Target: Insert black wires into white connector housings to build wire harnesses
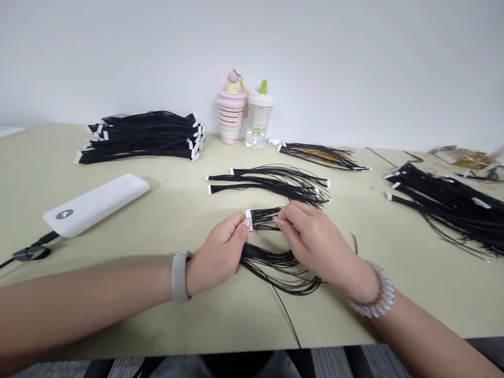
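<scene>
My left hand (218, 254) pinches the white connector (248, 219) of a black wire harness (264, 218) between thumb and fingertips. My right hand (315, 241) grips the same black wires a little to the right of that connector. The harness's long loose strands (279, 275) hang in a curve below my hands and lie on the beige table (244, 320). A grey wristband (179, 275) circles my left wrist, and a white coiled bracelet (372, 291) circles my right.
Bundled harnesses (142, 137) lie at back left, a larger pile (444, 205) at right. More harnesses (268, 181) lie just beyond my hands. A white power bank (94, 205) with a cable lies left, and a striped pink cup (230, 107) and clear bottle (259, 121) stand at the back.
</scene>
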`<state>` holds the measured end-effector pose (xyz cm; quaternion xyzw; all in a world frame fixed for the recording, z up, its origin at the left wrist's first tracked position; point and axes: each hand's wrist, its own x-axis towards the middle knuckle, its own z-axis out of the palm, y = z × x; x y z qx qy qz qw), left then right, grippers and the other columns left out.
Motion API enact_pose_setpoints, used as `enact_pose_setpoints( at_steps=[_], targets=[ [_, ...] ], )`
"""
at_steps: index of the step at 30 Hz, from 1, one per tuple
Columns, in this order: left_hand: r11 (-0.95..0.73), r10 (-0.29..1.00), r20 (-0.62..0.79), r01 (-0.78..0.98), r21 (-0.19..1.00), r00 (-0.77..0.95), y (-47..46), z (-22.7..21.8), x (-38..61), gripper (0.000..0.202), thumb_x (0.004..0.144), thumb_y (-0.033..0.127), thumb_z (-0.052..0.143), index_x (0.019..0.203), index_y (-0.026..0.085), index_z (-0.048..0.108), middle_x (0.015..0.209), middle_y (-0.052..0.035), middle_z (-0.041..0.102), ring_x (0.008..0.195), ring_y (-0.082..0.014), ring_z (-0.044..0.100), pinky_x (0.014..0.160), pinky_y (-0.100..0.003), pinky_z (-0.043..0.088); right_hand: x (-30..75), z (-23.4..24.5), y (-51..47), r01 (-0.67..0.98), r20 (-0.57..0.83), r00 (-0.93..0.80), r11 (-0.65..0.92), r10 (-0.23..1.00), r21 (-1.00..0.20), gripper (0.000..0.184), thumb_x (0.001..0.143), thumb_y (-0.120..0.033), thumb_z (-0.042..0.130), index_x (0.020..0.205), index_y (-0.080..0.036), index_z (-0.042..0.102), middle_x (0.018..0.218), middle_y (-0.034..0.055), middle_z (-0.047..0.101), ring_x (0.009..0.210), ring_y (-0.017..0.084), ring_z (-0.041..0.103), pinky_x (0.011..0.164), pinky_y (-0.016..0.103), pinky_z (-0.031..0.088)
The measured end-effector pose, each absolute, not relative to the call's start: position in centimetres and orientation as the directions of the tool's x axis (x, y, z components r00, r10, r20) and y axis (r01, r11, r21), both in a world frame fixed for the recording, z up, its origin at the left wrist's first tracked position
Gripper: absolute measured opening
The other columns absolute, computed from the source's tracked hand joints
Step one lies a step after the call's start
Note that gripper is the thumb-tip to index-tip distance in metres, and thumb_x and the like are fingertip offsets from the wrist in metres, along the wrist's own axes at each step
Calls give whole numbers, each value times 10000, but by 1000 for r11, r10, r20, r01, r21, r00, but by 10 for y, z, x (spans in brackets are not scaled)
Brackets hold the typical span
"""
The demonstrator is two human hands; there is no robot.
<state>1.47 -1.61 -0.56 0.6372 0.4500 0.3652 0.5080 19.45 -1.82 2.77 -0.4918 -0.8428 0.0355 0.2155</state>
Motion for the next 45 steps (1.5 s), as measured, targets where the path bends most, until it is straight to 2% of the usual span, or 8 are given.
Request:
enact_pose_setpoints(
  at_steps=[3,9,14,22,33,36,41,45],
  targets=[
    [-57,943,-15,208,976,331,-16,-6,15,357,879,442,314,630,187,337,486,48,360,451,-80,327,445,-209,278,194,29,-18,813,326,-436,522,839,-258,183,890,-187,345,755,-156,465,749,44,518,712,135,452,649,270,370],
    [-32,936,-35,185,982,351,-17,-6,15,345,878,440,317,639,192,335,475,51,362,439,-82,329,427,-208,270,196,31,-18,780,309,-406,502,860,-373,174,887,-198,356,747,-165,455,739,29,519,685,122,459,629,260,358],
    [-74,936,-9,221,972,353,-16,-4,14,346,880,431,316,633,190,343,480,46,368,465,-87,339,455,-214,283,195,32,-19,788,330,-394,500,858,-360,169,886,-199,359,745,-163,446,746,27,516,694,118,449,636,253,355],
    [-46,932,-47,245,968,360,-17,-4,15,350,882,450,299,657,185,341,502,57,360,445,-71,345,440,-199,297,194,30,-21,789,388,-381,514,839,-338,173,889,-209,361,759,-155,462,734,25,506,681,113,441,633,248,352],
    [-64,941,-27,254,965,337,-18,0,15,323,877,419,322,665,179,361,529,56,363,442,-61,357,429,-183,317,193,28,-18,831,272,-452,512,850,-218,222,913,-222,316,756,-153,457,739,27,508,692,117,436,645,249,352],
    [-52,936,-38,245,968,349,-18,-1,15,335,878,432,314,664,179,364,516,57,359,431,-62,351,413,-184,301,194,26,-17,829,288,-478,535,830,-166,246,918,-224,305,753,-145,469,736,33,513,679,117,431,636,250,347],
    [-85,938,-9,255,963,347,-17,-1,15,338,885,416,312,656,177,374,514,51,366,471,-69,359,447,-184,313,196,22,-16,805,354,-569,590,742,58,189,872,-142,359,754,-149,506,722,37,520,661,139,411,662,287,332],
    [-127,937,27,268,955,349,-17,2,15,321,881,395,336,649,175,374,533,45,371,495,-72,366,464,-184,329,194,17,-15,797,358,-581,600,731,69,183,828,-69,364,739,-155,499,687,28,506,631,135,393,641,275,331]
  ],
)
